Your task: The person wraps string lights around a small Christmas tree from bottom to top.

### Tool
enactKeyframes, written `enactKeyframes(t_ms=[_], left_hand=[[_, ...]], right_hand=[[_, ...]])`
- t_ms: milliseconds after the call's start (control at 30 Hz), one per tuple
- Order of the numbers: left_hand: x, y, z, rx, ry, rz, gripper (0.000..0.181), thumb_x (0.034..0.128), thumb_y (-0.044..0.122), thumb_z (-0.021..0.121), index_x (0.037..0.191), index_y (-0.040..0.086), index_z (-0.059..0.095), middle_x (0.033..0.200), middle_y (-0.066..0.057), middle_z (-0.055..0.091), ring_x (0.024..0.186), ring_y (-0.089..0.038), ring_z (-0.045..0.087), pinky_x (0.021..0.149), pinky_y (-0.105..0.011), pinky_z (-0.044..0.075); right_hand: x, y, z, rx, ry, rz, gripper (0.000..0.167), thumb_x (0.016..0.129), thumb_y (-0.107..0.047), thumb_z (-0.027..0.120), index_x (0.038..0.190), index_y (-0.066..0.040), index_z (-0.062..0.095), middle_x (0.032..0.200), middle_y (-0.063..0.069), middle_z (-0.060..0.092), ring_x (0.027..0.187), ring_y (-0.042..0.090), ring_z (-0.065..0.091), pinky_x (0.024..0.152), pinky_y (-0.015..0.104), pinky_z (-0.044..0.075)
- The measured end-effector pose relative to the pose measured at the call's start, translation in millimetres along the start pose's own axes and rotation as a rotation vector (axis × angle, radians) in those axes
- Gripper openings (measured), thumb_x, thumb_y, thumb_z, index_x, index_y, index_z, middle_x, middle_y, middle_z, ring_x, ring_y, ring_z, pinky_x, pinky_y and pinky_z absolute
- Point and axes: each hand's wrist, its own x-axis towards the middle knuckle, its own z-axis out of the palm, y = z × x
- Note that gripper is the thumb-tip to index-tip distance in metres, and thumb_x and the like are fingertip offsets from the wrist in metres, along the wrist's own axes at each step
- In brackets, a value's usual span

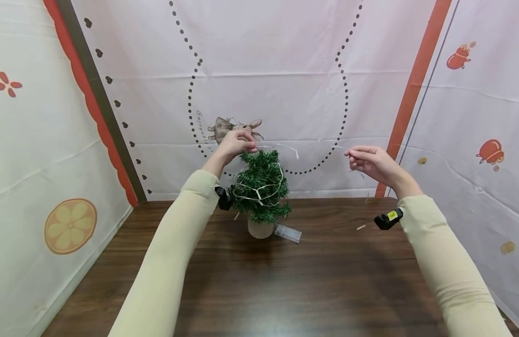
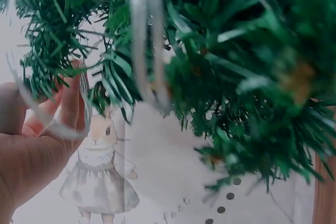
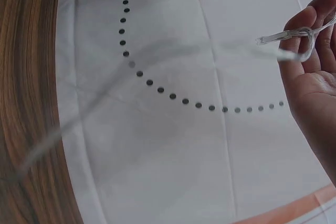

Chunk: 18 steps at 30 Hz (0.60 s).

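Observation:
A small green artificial Christmas tree (image 1: 261,182) stands in a pale pot at the back of the table, with clear string lights (image 1: 259,193) wound around it. At its top, my left hand (image 1: 237,144) pinches the string-light wire. The left wrist view shows that hand (image 2: 44,135) beside the foliage, its fingertips partly hidden by needles and wire. Out to the right, my right hand (image 1: 375,163) holds the loose stretch of wire raised above the table. In the right wrist view, a clear light bulb (image 3: 275,38) sticks out from the fingers of that hand (image 3: 320,72).
A clear plastic battery case (image 1: 288,233) lies on the brown wooden table (image 1: 276,290), just right of the pot. A thin strand hangs below my right hand, with a small light (image 1: 361,227) near its end. Printed cloth (image 1: 268,93) hangs behind and at both sides.

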Motion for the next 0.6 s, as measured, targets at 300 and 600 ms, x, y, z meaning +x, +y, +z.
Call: enactKeyframes(t_ms=[300, 600], left_hand=[[-16.0, -10.4, -17.3, 0.019, 0.013, 0.078, 0.010, 0.0891, 0.009, 0.066, 0.094, 0.001, 0.061, 0.101, -0.007, 0.066, 0.087, -0.015, 0.065, 0.080, -0.029, 0.054], [-24.2, -19.8, -21.8, -0.020, 0.081, 0.215, 0.014, 0.0922, 0.012, 0.062, 0.095, -0.001, 0.060, 0.086, -0.012, 0.068, 0.072, -0.013, 0.067, 0.072, -0.027, 0.058]], right_hand=[[13.0, -3, 20, 0.046, -0.044, -0.051, 0.023, 0.100, -0.006, 0.045, 0.100, -0.003, 0.068, 0.083, 0.002, 0.064, 0.073, 0.012, 0.057, 0.072, 0.024, 0.052], [23.0, -8, 37, 0.072, -0.071, -0.091, 0.019, 0.099, -0.007, 0.048, 0.102, 0.000, 0.066, 0.083, 0.004, 0.063, 0.072, 0.013, 0.055, 0.070, 0.026, 0.050]])
